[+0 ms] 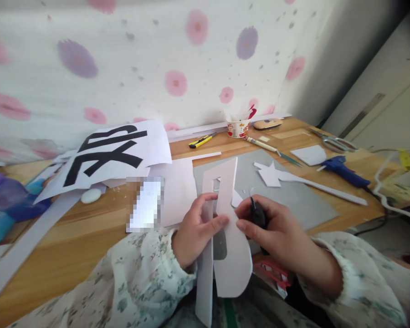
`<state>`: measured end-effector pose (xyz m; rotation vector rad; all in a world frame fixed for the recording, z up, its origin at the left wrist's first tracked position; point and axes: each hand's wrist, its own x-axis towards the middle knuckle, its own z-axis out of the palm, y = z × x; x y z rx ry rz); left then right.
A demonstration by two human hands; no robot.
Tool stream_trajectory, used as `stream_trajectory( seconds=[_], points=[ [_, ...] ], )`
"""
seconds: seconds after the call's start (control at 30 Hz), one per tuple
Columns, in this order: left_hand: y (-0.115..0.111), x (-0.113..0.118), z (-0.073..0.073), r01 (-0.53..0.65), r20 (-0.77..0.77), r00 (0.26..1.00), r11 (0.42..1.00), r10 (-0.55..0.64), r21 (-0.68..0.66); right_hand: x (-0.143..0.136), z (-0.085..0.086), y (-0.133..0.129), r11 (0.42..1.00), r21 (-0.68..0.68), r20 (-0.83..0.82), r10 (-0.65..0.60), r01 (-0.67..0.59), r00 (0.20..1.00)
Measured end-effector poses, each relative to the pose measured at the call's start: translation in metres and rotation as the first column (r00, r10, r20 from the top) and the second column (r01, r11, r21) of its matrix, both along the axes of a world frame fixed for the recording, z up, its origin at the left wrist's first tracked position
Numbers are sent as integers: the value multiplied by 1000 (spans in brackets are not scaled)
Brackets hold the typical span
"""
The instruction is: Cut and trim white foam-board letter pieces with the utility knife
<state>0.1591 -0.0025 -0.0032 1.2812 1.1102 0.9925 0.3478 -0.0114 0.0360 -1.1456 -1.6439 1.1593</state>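
My left hand (197, 228) is closed on a white foam-board letter cutout (233, 272), its thumb on the front face and its fingers through the opening. The board is held upright above the table's near edge, tilted a little. My right hand (283, 230) is curled around a black craft knife (258, 213), whose thin tip points up and away from me. Thumb and forefinger of that hand are at the cutout's right edge. A grey cutting mat (304, 207) lies behind, carrying a white star-shaped offcut (270, 174) and small scraps.
Paper printed with black characters (157, 150) lies at the left, near a phone-like blurred rectangle (145, 205). Farther back are a yellow cutter (202, 140), a paper cup (238, 129) and a mouse (267, 124). On the right lie scissors (335, 142) and a blue glue gun (346, 172) with cables.
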Motion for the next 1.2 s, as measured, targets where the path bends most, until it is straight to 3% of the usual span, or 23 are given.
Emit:
stream_trajectory(
  seconds=[0.13, 0.37, 0.6, 0.7, 0.83, 0.97, 1.2],
  points=[
    [-2, 0, 3, 144, -22, 990, 982, -142, 124, -1, 2, -4, 990, 80, -37, 118, -115, 992],
    [-4, 1, 9, 325, 263, 908, 944, -327, 51, 4, 5, -1, 961, 169, 55, 213, -219, 976],
    [-13, 3, 15, 363, 464, 842, 925, -274, -114, 10, 3, 0, 921, 266, 97, 267, -283, 959],
    [-14, 0, 16, 391, 431, 847, 914, -310, -111, 12, 4, 1, 937, 236, 222, 208, -259, 953],
    [-12, -3, 20, 395, 348, 874, 913, -339, -102, 16, 11, 3, 908, 201, 478, 237, -368, 846],
    [-13, -4, 27, 393, 255, 894, 918, -368, -53, 21, 22, 3, 847, 222, 528, 311, -482, 790],
    [-23, -6, 40, 262, 67, 963, 965, -262, 13, 24, 36, -1, 867, 172, 620, 274, -468, 735]
  ],
)
